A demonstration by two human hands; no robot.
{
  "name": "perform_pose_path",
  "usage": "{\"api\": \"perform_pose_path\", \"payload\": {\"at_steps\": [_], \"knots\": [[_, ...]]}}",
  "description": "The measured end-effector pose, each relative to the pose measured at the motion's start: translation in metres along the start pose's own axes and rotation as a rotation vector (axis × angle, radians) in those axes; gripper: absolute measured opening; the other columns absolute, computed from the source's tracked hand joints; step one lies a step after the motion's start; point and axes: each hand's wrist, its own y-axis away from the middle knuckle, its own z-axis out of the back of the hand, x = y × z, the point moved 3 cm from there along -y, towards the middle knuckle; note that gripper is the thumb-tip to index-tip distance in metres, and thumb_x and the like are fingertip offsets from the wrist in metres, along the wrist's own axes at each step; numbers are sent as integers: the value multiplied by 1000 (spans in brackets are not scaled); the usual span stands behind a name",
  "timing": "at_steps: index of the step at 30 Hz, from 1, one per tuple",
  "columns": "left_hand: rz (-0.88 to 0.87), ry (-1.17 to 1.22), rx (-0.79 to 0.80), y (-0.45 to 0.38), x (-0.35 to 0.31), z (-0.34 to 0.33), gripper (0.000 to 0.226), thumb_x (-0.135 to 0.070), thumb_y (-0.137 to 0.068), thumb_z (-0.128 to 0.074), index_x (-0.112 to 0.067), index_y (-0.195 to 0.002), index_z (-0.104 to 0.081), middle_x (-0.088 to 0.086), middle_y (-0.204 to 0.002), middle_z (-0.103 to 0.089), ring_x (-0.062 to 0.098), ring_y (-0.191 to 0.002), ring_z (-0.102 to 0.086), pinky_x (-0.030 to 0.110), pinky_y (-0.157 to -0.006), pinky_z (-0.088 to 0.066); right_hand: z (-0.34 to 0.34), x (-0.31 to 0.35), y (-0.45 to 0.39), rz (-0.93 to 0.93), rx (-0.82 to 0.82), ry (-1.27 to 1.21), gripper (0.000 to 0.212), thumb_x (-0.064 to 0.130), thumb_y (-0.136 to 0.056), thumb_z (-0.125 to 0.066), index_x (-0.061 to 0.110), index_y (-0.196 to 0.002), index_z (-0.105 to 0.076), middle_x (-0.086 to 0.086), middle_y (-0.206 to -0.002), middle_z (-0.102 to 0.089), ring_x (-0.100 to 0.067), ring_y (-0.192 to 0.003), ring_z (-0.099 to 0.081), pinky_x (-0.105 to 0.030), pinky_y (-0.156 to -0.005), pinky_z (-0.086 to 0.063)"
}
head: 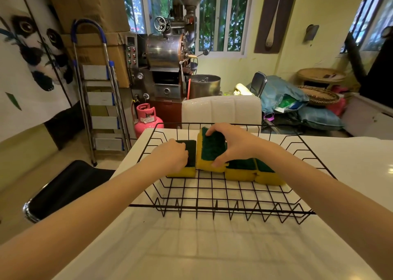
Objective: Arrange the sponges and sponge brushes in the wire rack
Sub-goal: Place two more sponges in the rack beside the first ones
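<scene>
A black wire rack [221, 210] stands on the white table [191, 247]. Several yellow sponges with dark green scrub tops lie in a row across its far half. My left hand [172, 156] presses on the leftmost sponge [187, 169], which lies flat. My right hand [230, 143] grips the second sponge [210, 150], tilted up on its near edge with the green face toward me. Two more sponges [242, 170] [269, 176] lie flat to the right, touching each other. No sponge brush is in view.
A black stool [61, 188] stands left of the table. A white padded chair back [221, 109] is behind the rack. Further back are a pink gas cylinder [146, 118], a stepladder [102, 101], a metal roasting machine [168, 62] and bags at the right.
</scene>
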Motion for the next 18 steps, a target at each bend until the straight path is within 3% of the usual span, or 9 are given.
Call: {"api": "perform_pose_path", "payload": {"at_steps": [4,9,18], "knots": [[37,79,89,3,3,4,47,-26,-94,-34,-4,-135,-37,19,-128,-48,30,-113,-50,34,-88,-43,-7,1,-4,3,45,52,75,27,-65,-80,19,-128,-40,-5,-132,-45,-20,-118,-43,-27,-89,-40],[-27,43,106,5,3,4,55,-33,-85,-52,-10,-133,-38,15,-123,-49,27,-110,-51,33,-87,-45,-9,0,-13,-36,94,98,76,28,-65,-79,19,-130,-39,-6,-133,-44,-23,-119,-43,-31,-92,-42],[-39,14,-6,6,3,3,42,-8,-82,-57,-10,-122,-47,14,-116,-55,26,-104,-56,33,-84,-49,-20,2,-19,-32,151,178,78,30,-65,-79,18,-129,-38,-8,-129,-46,-23,-114,-45,-34,-92,-44]]}}
